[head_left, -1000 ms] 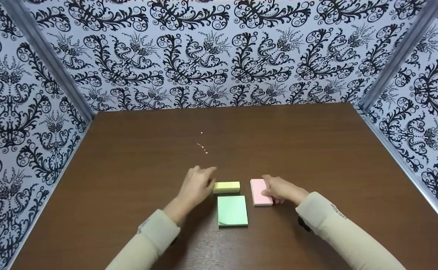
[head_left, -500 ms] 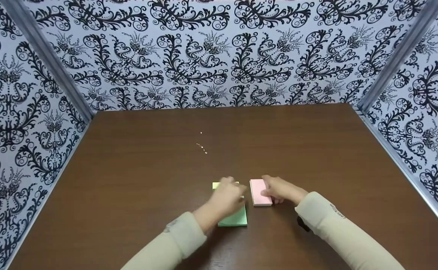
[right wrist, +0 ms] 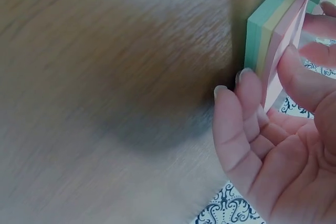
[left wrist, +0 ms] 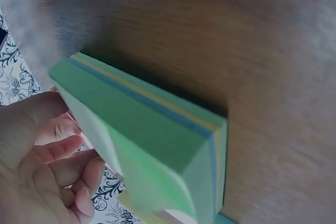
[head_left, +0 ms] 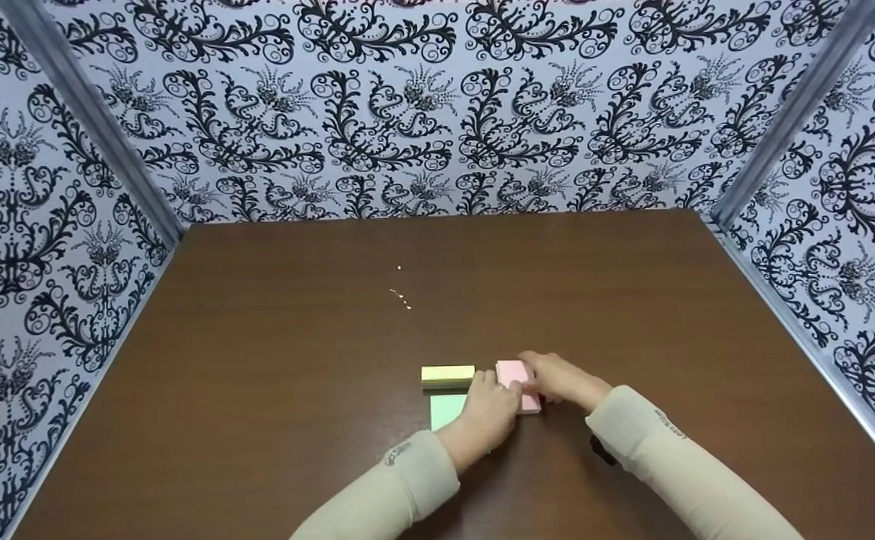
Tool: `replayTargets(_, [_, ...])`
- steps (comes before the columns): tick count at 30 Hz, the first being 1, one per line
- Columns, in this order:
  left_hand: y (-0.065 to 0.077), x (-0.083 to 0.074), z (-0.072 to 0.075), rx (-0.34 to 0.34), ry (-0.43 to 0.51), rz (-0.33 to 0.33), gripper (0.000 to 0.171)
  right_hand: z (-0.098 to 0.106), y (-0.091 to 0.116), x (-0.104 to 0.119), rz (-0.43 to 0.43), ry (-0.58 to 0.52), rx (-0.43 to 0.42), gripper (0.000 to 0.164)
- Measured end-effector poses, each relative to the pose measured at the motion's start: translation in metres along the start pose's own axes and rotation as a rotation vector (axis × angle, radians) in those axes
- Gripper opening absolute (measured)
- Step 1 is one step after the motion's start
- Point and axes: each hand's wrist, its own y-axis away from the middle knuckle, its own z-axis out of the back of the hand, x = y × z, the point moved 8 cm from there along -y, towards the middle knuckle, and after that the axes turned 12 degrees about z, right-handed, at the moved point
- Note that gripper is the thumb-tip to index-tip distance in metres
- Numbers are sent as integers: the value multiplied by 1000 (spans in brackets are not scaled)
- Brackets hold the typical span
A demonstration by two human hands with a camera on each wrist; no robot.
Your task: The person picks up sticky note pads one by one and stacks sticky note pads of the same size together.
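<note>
A pad of sticky notes with a pink top [head_left: 511, 370] lies on the brown table between my two hands. My right hand [head_left: 560, 379] grips its right side, the thumb on the pink face; in the right wrist view, green and yellow layers show below the pink. From the left, my left hand [head_left: 491, 411] pinches the same pad's near left part, fingers curled. Under my left wrist is a larger green pad of sticky notes [head_left: 445, 411], partly hidden; in the left wrist view, blue and yellow layers run through it. A narrow yellow block [head_left: 448, 376] sits behind it.
The brown table [head_left: 257, 337] is bounded by patterned walls [head_left: 377, 150] at the back and both sides. A few small pale specks [head_left: 401, 297] mark its surface beyond the yellow block.
My left hand has moved right from beside the yellow block, passing over the green pad, and now takes hold of the pink-topped pad. My right hand stays on that pad.
</note>
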Motion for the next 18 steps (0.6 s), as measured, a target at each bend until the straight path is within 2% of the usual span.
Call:
replayTargets(5, [-4, 0, -4, 39, 1, 7, 19, 1, -2, 2, 13, 4, -3, 43])
replayTargets(9, [-6, 0, -7, 78, -32, 12, 25, -1, -3, 3, 11, -4, 8, 40])
replayTargets(18, [-7, 1, -6, 56, -18, 26, 28, -5, -4, 0, -42, -21, 39, 38])
